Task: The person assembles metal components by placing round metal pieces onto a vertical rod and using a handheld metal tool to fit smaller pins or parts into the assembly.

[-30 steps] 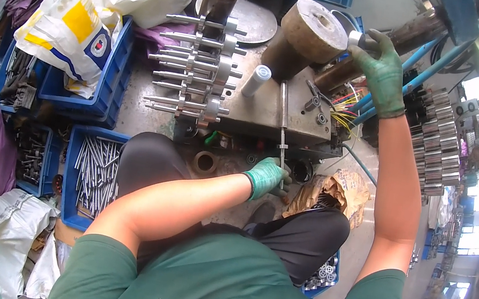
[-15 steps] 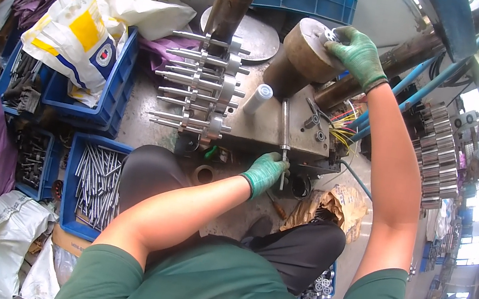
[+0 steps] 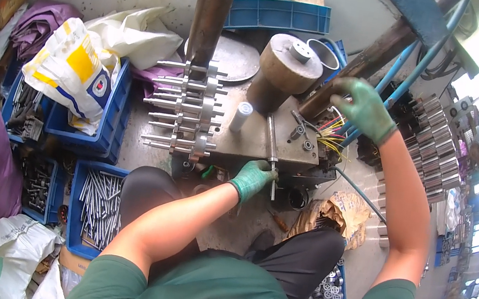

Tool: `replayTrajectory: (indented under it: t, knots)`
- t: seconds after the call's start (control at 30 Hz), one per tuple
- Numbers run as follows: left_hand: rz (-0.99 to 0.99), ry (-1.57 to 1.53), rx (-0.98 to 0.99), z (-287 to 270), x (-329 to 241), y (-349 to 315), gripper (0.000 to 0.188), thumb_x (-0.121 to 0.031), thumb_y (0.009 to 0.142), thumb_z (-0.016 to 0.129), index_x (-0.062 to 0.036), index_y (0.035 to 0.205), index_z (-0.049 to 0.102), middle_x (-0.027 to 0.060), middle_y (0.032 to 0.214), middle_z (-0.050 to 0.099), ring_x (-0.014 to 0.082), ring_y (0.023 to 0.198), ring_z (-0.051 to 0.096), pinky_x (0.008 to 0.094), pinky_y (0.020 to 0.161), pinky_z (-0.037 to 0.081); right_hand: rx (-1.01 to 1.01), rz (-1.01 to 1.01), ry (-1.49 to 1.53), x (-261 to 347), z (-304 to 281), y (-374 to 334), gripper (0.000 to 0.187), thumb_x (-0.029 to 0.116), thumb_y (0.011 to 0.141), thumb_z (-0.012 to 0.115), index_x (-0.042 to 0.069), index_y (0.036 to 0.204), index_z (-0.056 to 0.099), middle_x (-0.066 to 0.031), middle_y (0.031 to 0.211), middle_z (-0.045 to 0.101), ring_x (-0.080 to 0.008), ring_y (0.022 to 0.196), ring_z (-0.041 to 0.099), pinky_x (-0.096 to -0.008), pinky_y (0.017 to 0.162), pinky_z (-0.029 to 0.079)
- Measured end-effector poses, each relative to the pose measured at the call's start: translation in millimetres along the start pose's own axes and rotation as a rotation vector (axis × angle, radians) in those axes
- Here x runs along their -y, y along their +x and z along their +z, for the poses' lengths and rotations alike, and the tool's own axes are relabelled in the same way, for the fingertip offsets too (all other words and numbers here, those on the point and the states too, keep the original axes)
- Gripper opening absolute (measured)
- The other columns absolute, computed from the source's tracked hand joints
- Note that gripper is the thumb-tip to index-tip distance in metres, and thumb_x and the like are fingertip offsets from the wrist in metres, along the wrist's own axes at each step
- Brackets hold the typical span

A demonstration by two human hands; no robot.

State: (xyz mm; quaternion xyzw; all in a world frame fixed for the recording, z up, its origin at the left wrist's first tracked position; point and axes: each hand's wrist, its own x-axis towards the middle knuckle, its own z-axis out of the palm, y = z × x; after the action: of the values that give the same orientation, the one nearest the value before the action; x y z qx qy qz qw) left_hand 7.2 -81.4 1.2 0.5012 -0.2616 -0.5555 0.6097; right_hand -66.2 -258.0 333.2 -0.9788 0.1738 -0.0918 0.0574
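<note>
My left hand (image 3: pixel 254 179), in a green glove, is closed around the lower end of a slim metal shaft (image 3: pixel 272 137) lying over the near edge of the steel bench block (image 3: pixel 225 141). A thick metal cylinder with a wide head (image 3: pixel 289 72) stands behind the shaft. On its top sits a small round metal part (image 3: pixel 301 51). My right hand (image 3: pixel 365 110), also gloved, is in the air to the right of the cylinder and apart from it. Motion smears its curled fingers, so what is in them, if anything, cannot be made out.
A row of shafts with round metal rotors (image 3: pixel 199 108) stands left of a thick upright column (image 3: pixel 210 11). A pale cylinder (image 3: pixel 241 117) is nearby. Blue crates hold metal rods (image 3: pixel 99 208) and small round parts (image 3: pixel 328 291). Coloured wires (image 3: pixel 333 127) hang at the bench's right.
My right hand has let go of the small round part on the cylinder's top and swung away to the right. My left hand stays on the shaft. The whole view has shifted slightly.
</note>
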Motion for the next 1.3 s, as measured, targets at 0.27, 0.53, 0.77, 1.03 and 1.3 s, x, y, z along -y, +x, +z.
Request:
replayTrajectory:
  t: [0.27, 0.53, 0.77, 1.03, 1.3]
  knots:
    - [0.085, 0.41, -0.008, 9, -53, -54, 0.036, -0.009, 0.097, 0.072, 0.0069, 0.129, 0.065, 0.0141, 0.117, 0.075, 0.0204, 0.107, 0.069, 0.033, 0.101, 0.052, 0.294, 0.061, -0.242, -38, -49, -197, 0.039, 0.03, 0.087, 0.072, 0.0, 0.112, 0.075, -0.0184, 0.107, 0.074, -0.0352, 0.11, 0.068, -0.0461, 0.104, 0.049]
    - [0.692, 0.645, -0.159, 14, -96, -77, 0.033, -0.004, 0.102, 0.068, -0.0026, 0.135, 0.061, 0.0052, 0.098, 0.068, 0.0109, 0.083, 0.063, 0.0291, 0.076, 0.055, 0.076, 0.337, -0.11, -37, -39, -312, 0.028, 0.021, 0.078, 0.074, 0.002, 0.098, 0.076, -0.0167, 0.09, 0.073, -0.0384, 0.088, 0.069, -0.0472, 0.095, 0.051]
    - [0.985, 0.401, -0.003, 33, -218, -42, 0.055, -0.012, 0.111, 0.056, -0.0002, 0.157, 0.03, 0.0108, 0.108, 0.062, 0.0177, 0.101, 0.067, 0.0355, 0.088, 0.06, -0.673, 0.179, -0.15, -82, -29, -287, 0.044, 0.018, 0.087, 0.078, 0.01, 0.128, 0.064, -0.0142, 0.127, 0.065, -0.0359, 0.11, 0.069, -0.0437, 0.102, 0.054]
    - [0.929, 0.223, -0.392, 4, -324, 63, 0.031, 0.005, 0.104, 0.055, -0.0042, 0.133, 0.045, 0.0078, 0.106, 0.06, 0.0189, 0.094, 0.069, 0.0335, 0.08, 0.065, -0.706, 0.369, -0.389, -128, -73, -186, 0.07, 0.06, 0.098, 0.063, 0.005, 0.141, 0.06, -0.0185, 0.137, 0.063, -0.037, 0.118, 0.068, -0.0437, 0.101, 0.056]
    - [0.881, 0.428, -0.504, 0, -353, 94, 0.031, 0.007, 0.101, 0.057, -0.0061, 0.127, 0.047, 0.0102, 0.097, 0.062, 0.0198, 0.078, 0.071, 0.0341, 0.066, 0.064, -0.6, 0.517, -0.27, -136, -75, -176, 0.03, 0.023, 0.097, 0.063, 0.005, 0.119, 0.073, -0.018, 0.113, 0.073, -0.0376, 0.106, 0.07, -0.0452, 0.095, 0.056]
